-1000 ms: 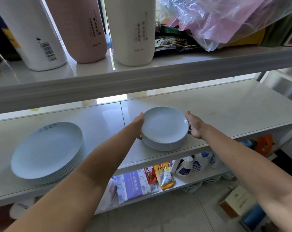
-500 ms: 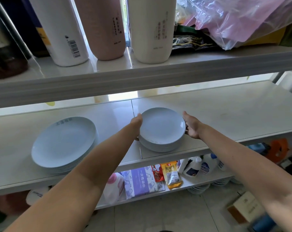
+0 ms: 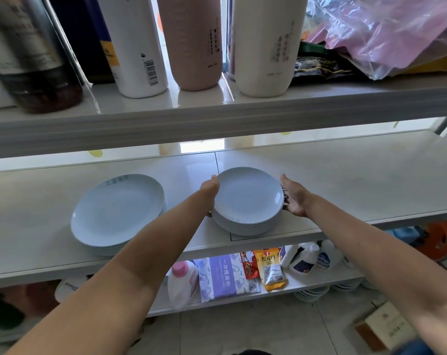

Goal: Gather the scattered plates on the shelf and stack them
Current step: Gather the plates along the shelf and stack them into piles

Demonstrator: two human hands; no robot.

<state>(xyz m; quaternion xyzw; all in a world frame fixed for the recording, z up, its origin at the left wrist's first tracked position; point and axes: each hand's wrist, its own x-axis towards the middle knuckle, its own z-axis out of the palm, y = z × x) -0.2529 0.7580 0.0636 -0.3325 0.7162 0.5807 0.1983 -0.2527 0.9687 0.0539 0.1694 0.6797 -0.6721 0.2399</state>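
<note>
— Where's the small plate stack (image 3: 248, 201)?
— Near the shelf's (image 3: 358, 175) front edge, with your left hand (image 3: 211, 187) and right hand (image 3: 294, 198) gripping its opposite rims (the large plate stack (image 3: 117, 211) sits near, toward the shelf's left end).

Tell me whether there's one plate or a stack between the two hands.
A stack: several rims show layered under the top plate, gripped between the left hand and the right hand.

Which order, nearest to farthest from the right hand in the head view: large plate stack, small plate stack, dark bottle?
1. small plate stack: gripped by the right hand.
2. large plate stack: same shelf, leftward.
3. dark bottle: upper shelf, far left.
</note>
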